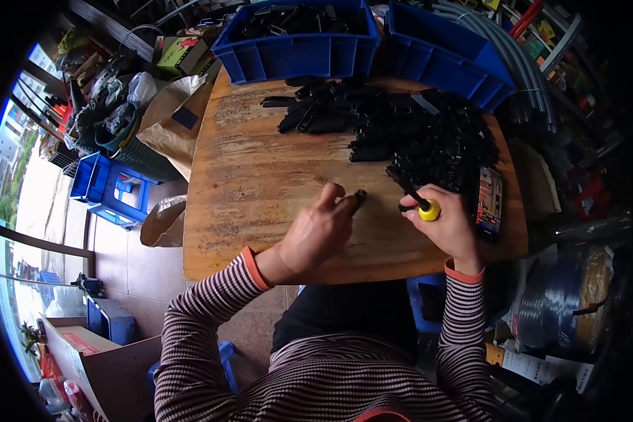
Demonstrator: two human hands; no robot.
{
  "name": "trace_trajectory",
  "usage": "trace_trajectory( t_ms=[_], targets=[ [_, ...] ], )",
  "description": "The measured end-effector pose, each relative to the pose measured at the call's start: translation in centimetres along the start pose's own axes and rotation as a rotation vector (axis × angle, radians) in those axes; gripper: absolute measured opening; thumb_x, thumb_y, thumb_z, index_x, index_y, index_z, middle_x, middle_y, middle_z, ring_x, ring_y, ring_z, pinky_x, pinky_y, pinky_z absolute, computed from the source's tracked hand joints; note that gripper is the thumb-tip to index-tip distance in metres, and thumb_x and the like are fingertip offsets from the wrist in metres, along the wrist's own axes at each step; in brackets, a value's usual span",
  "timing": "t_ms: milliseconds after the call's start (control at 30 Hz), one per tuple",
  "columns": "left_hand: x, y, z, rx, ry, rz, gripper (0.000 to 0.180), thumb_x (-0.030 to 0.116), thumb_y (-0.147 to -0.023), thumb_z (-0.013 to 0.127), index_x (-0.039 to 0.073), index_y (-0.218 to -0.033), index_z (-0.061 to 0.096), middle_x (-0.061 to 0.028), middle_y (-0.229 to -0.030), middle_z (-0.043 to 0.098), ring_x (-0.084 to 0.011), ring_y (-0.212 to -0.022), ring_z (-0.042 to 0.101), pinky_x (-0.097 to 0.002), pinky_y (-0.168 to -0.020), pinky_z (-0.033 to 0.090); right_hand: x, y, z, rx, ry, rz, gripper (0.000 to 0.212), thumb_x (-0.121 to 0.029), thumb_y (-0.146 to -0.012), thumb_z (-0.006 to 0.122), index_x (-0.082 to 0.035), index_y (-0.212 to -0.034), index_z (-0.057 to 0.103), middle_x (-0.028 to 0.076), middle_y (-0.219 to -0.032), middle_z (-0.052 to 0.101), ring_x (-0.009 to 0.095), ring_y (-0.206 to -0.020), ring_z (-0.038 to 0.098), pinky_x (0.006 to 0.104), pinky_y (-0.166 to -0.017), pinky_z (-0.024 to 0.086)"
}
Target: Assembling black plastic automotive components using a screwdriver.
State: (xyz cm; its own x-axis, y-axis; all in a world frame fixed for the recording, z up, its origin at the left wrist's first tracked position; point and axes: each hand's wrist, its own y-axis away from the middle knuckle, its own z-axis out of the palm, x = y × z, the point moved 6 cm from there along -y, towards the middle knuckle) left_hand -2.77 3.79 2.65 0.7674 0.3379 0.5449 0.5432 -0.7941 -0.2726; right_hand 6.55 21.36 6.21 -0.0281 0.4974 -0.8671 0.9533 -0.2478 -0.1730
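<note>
Small black plastic part (359, 197) — where is it?

A: Pinched at the fingertips of the left hand (321, 232), held just above the worn wooden tabletop (260, 176), a little nearer the person than the big heap of black plastic parts (415, 133).

B: Right hand (446, 224)?

A: Closed around a short yellow-handled screwdriver (429, 209). Its dark shaft points up toward the heap's near edge. A second small black piece (405, 207) sits at the fingers of that hand; whether it is gripped or only touched, I cannot tell.

B: Landmarks around the heap?

A: Two blue plastic crates (295, 56) stand beyond it at the table's far edge; the left one holds more black parts, and the contents of the right one are not visible. A flat printed card pack (489, 200) lies to the heap's right, just beside the right hand.

B: Progress estimate?

A: Judgement only: the heap is large and only one piece is in hand, so most of it seems left to handle. No separate stack of finished pieces is distinguishable on the table; the crate may hold them, unconfirmed.
</note>
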Motion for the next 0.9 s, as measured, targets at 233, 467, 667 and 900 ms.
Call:
trace_trajectory(
  t_ms=[233,467,667,900],
  targets=[
    [1.9,1.0,0.7,0.055,0.095,0.296,0.040,0.008,-0.078,0.066,0.002,-0.116,0.058,-0.0157,-0.122,0.053,-0.0322,-0.087,0.063,-0.0352,-0.071,0.056,-0.8,-1.7,2.2,-0.017,0.221,-0.050,0.016,0.005,-0.076,0.067,0.004,-0.091,0.064,0.008,-0.082,0.065,0.018,-0.079,0.066,0.0271,-0.071,0.052],
    [1.4,0.5,1.5,-0.148,0.034,0.699,0.050,0.010,-0.072,0.065,-0.001,-0.119,0.055,-0.0164,-0.125,0.052,-0.0273,-0.101,0.058,-0.0330,-0.073,0.056,0.4,-1.6,2.9,-0.038,-0.016,0.023,0.017,0.004,-0.075,0.067,0.002,-0.092,0.064,0.011,-0.084,0.067,0.020,-0.077,0.066,0.0309,-0.066,0.050],
    [2.0,1.2,2.7,-0.148,-0.194,0.693,0.043,0.010,-0.075,0.058,-0.001,-0.117,0.057,-0.0145,-0.118,0.054,-0.0240,-0.099,0.056,-0.0292,-0.072,0.055,-0.2,-1.9,3.4,0.034,0.254,-0.101,0.018,0.005,-0.074,0.068,0.000,-0.091,0.065,0.013,-0.082,0.065,0.026,-0.073,0.066,0.0319,-0.062,0.050],
    [2.8,1.3,3.4,-0.034,-0.278,0.708,0.039,0.011,-0.076,0.055,-0.002,-0.112,0.058,-0.0117,-0.106,0.054,-0.0211,-0.093,0.056,-0.0271,-0.070,0.054,-0.6,-1.9,4.4,0.059,0.437,-0.189,0.018,0.005,-0.072,0.069,-0.002,-0.087,0.064,0.014,-0.080,0.064,0.032,-0.072,0.064,0.0346,-0.059,0.050]
  ],
)
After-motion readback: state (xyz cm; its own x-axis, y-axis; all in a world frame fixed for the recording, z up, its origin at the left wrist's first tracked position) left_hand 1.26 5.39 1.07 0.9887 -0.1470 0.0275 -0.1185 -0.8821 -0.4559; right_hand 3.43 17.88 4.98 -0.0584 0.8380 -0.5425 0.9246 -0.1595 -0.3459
